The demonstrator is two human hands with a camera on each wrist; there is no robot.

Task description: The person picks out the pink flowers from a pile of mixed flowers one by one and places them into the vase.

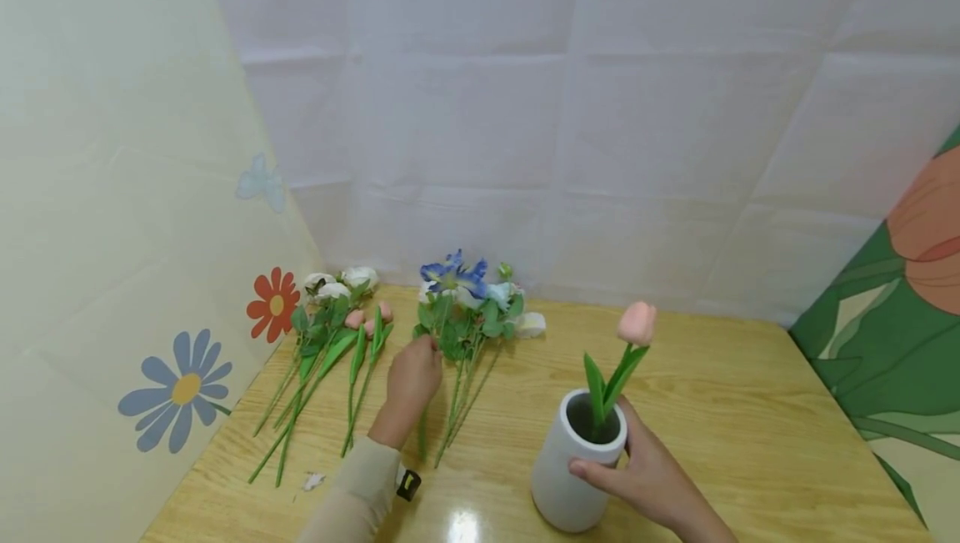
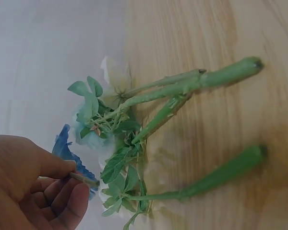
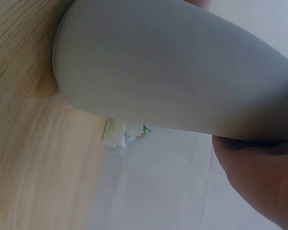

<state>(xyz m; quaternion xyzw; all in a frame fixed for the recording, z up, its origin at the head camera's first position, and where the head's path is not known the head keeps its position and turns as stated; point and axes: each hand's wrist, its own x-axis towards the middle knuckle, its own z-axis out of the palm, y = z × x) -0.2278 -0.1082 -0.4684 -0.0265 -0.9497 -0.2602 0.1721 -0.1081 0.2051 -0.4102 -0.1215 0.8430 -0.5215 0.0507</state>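
Note:
My right hand grips the white vase near its rim, with thumb on one side and fingers partly hidden behind it. In the right wrist view the vase stands on the wooden table. One pink tulip with green leaves rises from its mouth. My left hand is at a group of flowers in the middle. In the left wrist view, thumb and fingers of that hand pinch a thin stem; a blue flower shows just behind them. Beside it lie green stems with pale blooms.
Left of my left hand lie pink tulips and white flowers with long stems. A small white scrap sits near the table's front left. White cloth hangs behind the table, with printed flower panels at both sides.

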